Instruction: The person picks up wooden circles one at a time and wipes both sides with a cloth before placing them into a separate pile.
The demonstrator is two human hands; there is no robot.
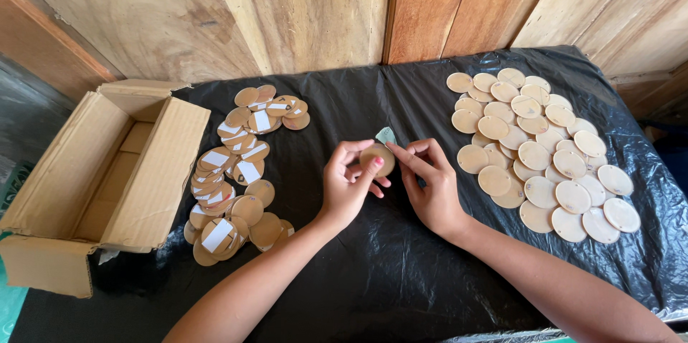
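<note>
Wooden disc pinched between both hands, clear black sheet around.

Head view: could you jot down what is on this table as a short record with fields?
Surface: black plastic sheet over a table, wooden wall behind
Left hand: holds a round wooden disc
Right hand: fingers at the disc's upper edge, beside a small pale green piece
Left of hands: pile of discs with white labels
Right of hands: spread of plain pale discs
Far left: open cardboard box, contents hard to tell
</note>
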